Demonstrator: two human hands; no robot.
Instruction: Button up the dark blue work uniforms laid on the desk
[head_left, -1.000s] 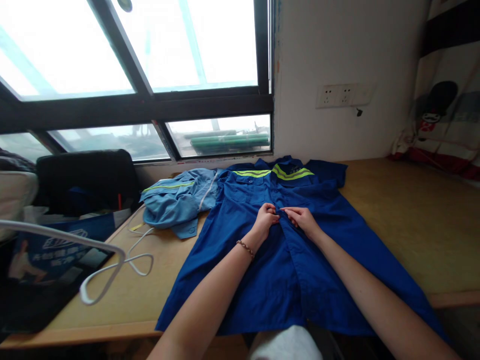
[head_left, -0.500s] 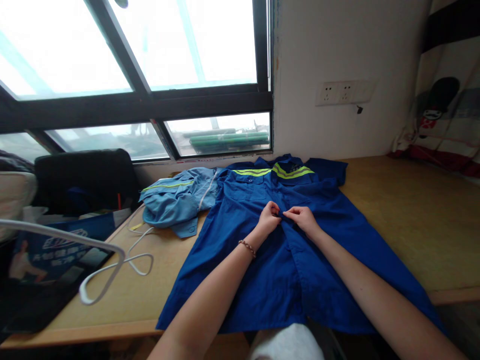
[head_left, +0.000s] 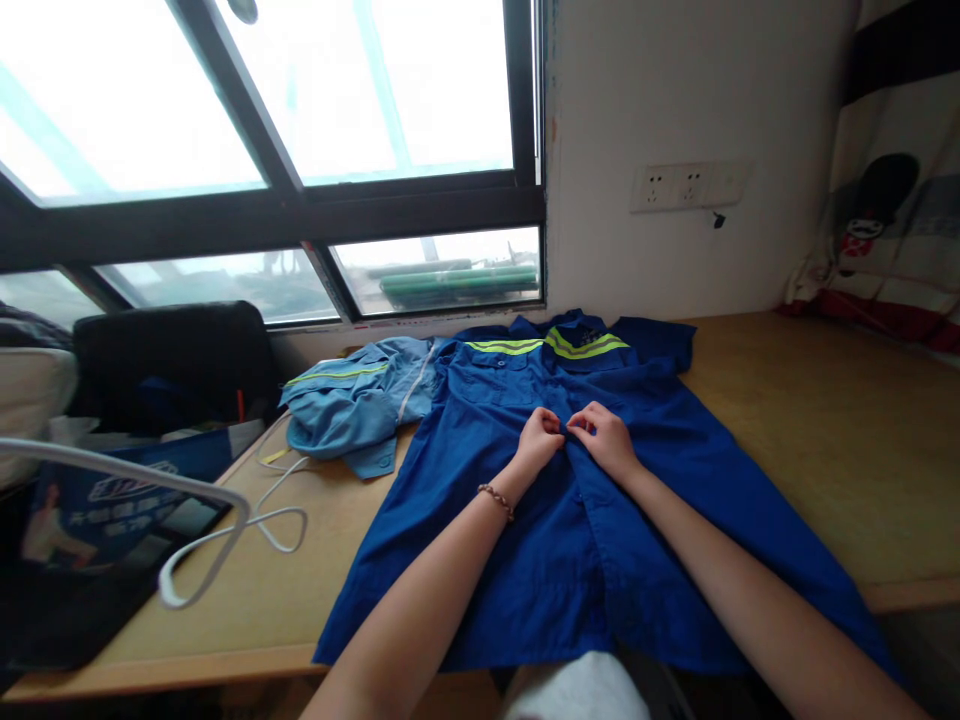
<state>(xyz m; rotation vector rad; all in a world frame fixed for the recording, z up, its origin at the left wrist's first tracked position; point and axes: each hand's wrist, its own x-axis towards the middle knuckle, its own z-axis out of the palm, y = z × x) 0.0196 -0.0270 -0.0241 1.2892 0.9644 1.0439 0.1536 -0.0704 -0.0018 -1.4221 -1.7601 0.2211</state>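
A dark blue work shirt (head_left: 577,540) with yellow-green reflective stripes lies flat, front up, on the wooden table (head_left: 825,430). My left hand (head_left: 538,440) and my right hand (head_left: 606,436) meet at the shirt's front placket, mid-chest. Both have their fingers pinched on the fabric edges there. A beaded bracelet sits on my left wrist. Whatever small part the fingertips hold at the placket is hidden.
A crumpled light blue shirt (head_left: 360,400) lies left of the dark one. A white plastic hanger (head_left: 225,530) rests near the table's left edge. A black bag (head_left: 172,360) and a blue printed bag (head_left: 112,500) stand at the left. Wall sockets (head_left: 686,187) sit above the table; striped fabric hangs at far right.
Both hands have shifted slightly toward me along the placket and stay pinched together on it. The view has barely moved.
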